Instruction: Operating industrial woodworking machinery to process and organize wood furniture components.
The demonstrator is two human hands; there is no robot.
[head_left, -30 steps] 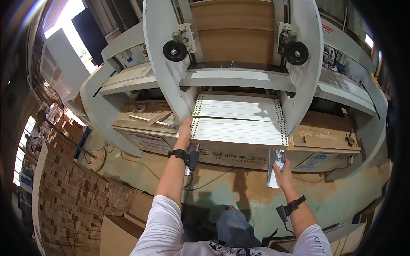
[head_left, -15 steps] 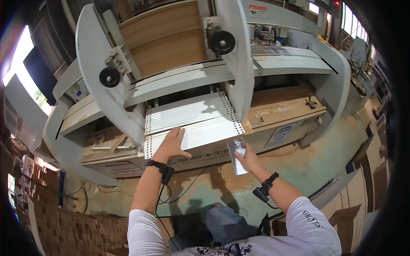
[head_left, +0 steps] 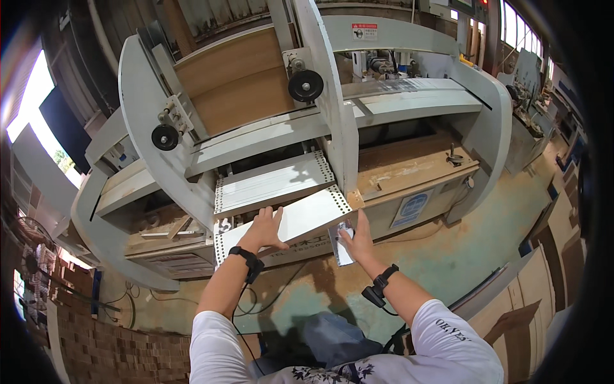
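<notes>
My left hand lies on the near row of white boards, fingers apart and the thumb over their front edge. The boards have rows of dark holes along both ends. Behind them, and apart by a gap, lies a second row of similar white boards. My right hand is at the near row's right corner, its fingers upright beside the board end. Between its thumb and palm it holds a flat, shiny rectangular piece that hangs downward; its exact kind cannot be made out.
A large grey machine frame surrounds the boards, with black handwheels above. A wooden ledge runs to the right. Stacked brown strips stand at lower left, panels at lower right. Cables cross the floor.
The near row of boards has swung toward me at its left end, widening the gap behind it. My right hand has come up to the boards' right end with the shiny piece.
</notes>
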